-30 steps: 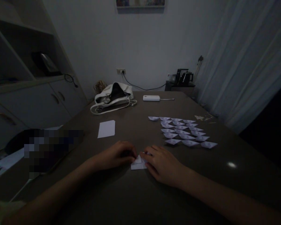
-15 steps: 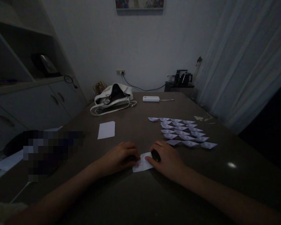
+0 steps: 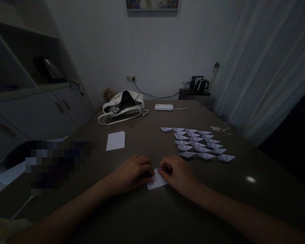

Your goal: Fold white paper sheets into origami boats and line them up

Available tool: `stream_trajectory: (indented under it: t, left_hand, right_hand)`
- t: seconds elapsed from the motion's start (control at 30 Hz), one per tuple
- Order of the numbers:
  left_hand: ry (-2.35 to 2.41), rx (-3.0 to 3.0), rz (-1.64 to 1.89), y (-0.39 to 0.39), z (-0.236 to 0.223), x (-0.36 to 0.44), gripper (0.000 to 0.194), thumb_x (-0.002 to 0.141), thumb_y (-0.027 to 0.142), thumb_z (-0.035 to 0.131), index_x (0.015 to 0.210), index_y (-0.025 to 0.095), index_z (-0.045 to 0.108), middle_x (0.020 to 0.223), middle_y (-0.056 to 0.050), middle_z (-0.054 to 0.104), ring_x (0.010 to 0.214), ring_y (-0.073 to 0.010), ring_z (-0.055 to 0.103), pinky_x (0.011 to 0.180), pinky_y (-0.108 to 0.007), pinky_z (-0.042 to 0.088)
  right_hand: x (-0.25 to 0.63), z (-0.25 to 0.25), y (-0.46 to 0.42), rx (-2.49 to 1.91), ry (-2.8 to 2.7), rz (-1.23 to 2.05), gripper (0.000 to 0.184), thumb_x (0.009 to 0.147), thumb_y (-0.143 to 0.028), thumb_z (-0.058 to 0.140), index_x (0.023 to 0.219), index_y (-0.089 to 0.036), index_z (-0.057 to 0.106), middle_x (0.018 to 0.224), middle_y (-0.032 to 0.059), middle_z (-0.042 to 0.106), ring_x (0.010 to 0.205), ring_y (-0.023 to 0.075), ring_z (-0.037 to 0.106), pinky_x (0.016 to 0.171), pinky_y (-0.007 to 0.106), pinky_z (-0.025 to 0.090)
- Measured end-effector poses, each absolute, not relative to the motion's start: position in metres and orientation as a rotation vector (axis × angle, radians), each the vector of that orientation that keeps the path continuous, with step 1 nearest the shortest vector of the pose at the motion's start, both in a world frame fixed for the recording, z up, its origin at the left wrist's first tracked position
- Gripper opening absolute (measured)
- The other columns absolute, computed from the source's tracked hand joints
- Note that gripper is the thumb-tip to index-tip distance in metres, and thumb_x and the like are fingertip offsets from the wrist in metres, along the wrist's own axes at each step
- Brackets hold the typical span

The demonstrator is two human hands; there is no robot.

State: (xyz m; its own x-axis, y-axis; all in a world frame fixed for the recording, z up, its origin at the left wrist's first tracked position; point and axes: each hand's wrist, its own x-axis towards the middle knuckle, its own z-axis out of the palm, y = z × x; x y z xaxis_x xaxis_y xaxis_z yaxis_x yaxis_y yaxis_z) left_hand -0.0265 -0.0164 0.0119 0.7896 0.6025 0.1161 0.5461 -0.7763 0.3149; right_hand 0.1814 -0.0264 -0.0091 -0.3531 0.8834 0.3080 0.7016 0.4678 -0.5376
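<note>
A small folded piece of white paper (image 3: 157, 182) lies on the dark table (image 3: 147, 217) between my hands. My left hand (image 3: 132, 173) rests on its left edge with fingers curled and pressed on the paper. From the right, my right hand (image 3: 178, 173) pinches the paper's upper edge with curled fingers. Part of the paper is hidden under both sets of fingertips. Several finished folded paper boats (image 3: 198, 144) lie in rows just beyond my right hand.
A flat white sheet (image 3: 115, 140) lies left of centre. A white handbag (image 3: 123, 105) and a white power bank (image 3: 164, 107) with a cable sit at the far edge. Cabinets stand at left, a curtain at right, and a kettle (image 3: 198, 83) on a side stand.
The paper changed from a peaked triangular fold to a flatter piece turned at an angle. Both hands closed in on it again, fingers shifting along its upper edge.
</note>
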Motion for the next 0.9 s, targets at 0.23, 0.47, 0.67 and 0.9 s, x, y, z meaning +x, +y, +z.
stream_trajectory:
  t: [0.23, 0.47, 0.67, 0.9]
  left_hand:
    - [0.856, 2.720, 0.293, -0.017, 0.013, -0.025, 0.014, 0.089, 0.031, 0.056, 0.097, 0.020, 0.061, 0.096, -0.005, 0.060, 0.091, -0.0211, 0.055, 0.077, -0.031, 0.039]
    - [0.873, 2.706, 0.301, -0.017, 0.013, -0.025, 0.014, 0.089, 0.032, 0.057, 0.096, 0.020, 0.062, 0.095, -0.005, 0.060, 0.091, -0.0213, 0.055, 0.077, -0.031, 0.039]
    - [0.877, 2.701, 0.303, -0.018, 0.013, -0.025, 0.014, 0.089, 0.032, 0.058, 0.096, 0.020, 0.062, 0.094, -0.004, 0.060, 0.090, -0.0210, 0.055, 0.078, -0.031, 0.039]
    - [0.822, 2.709, 0.351, -0.016, 0.010, -0.026, 0.015, 0.089, 0.031, 0.057, 0.097, 0.019, 0.061, 0.102, -0.006, 0.060, 0.094, -0.0212, 0.055, 0.080, -0.033, 0.040]
  right_hand:
    - [0.179, -0.011, -0.027, -1.396, -2.154, 0.404, 0.007, 0.075, -0.021, 0.067, 0.078, -0.019, 0.061, 0.070, -0.0004, 0.061, 0.065, 0.0142, 0.053, 0.059, 0.025, 0.032]
    - [0.184, -0.005, -0.029, -1.084, -2.416, 0.296, 0.008, 0.076, -0.010, 0.062, 0.081, -0.016, 0.063, 0.082, 0.0030, 0.063, 0.080, 0.0166, 0.054, 0.070, 0.028, 0.037]
    - [0.195, 0.005, -0.028, -0.965, -2.567, 0.306, 0.007, 0.083, -0.015, 0.059, 0.081, -0.014, 0.066, 0.080, 0.0046, 0.062, 0.077, 0.0159, 0.053, 0.067, 0.026, 0.039]
    - [0.201, 0.004, -0.022, -0.816, -2.665, 0.426, 0.013, 0.084, -0.010, 0.057, 0.086, -0.014, 0.069, 0.085, 0.0052, 0.063, 0.078, 0.0140, 0.056, 0.067, 0.024, 0.040]
